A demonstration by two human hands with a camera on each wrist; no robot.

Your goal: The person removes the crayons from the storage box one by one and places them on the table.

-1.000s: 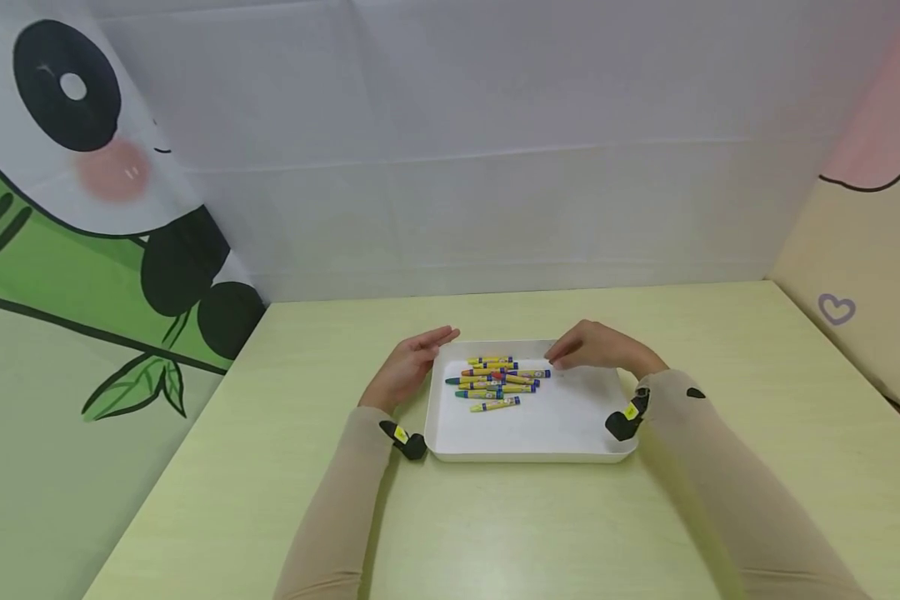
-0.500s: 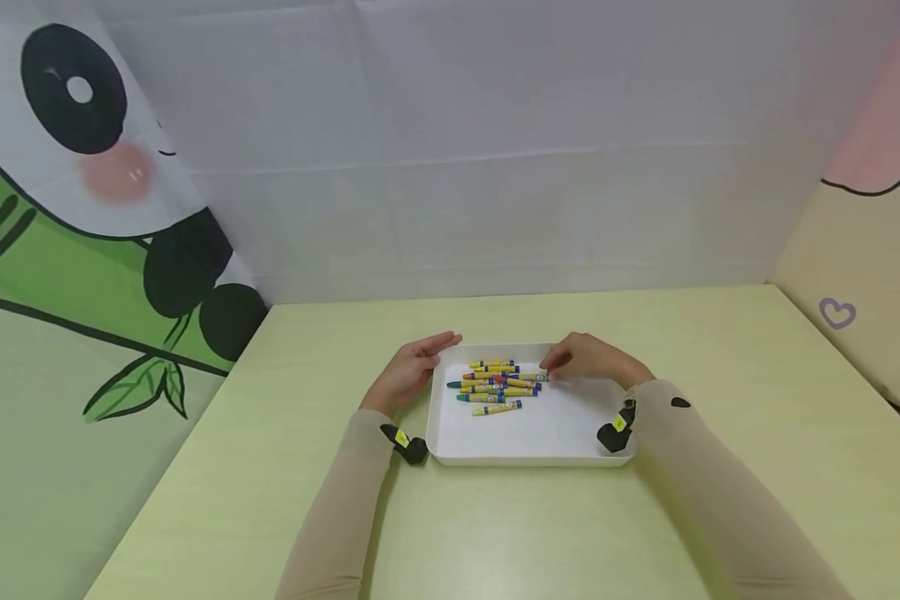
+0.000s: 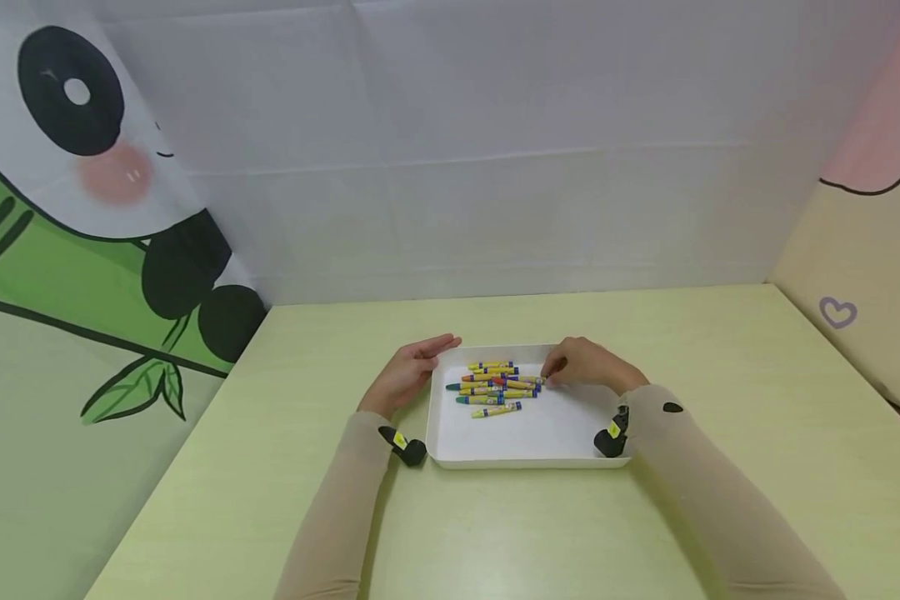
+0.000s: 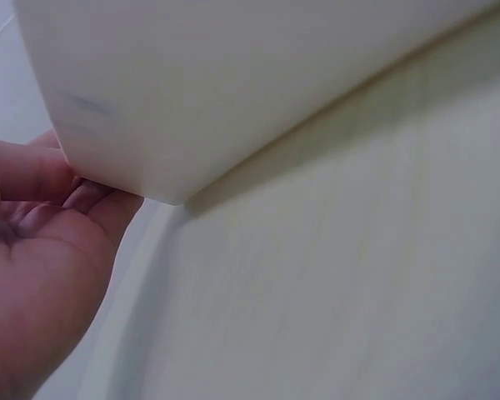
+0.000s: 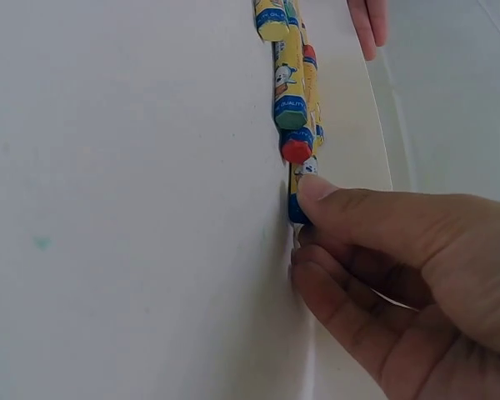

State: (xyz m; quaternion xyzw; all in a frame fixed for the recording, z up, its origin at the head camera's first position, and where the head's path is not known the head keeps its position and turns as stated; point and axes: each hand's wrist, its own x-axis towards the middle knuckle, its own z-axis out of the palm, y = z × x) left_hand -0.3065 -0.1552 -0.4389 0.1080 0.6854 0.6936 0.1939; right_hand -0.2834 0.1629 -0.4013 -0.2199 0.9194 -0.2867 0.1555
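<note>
R hand [image 3: 581, 363] now pinches crayon [image 5: 297, 196], nudged twd pile [image 3: 521, 384] L of grip; ends prob. evener. L hand [image 3: 405, 375] touches tray [image 3: 525, 435], fingers straight.

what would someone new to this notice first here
Probably the big black cartoon eye at the upper left of the head view. Next, the cluster of yellow-wrapped crayons lying left of centre in a white tray on the pale table. Then the right hand, its fingers at one crayon's blue-banded end.
</note>
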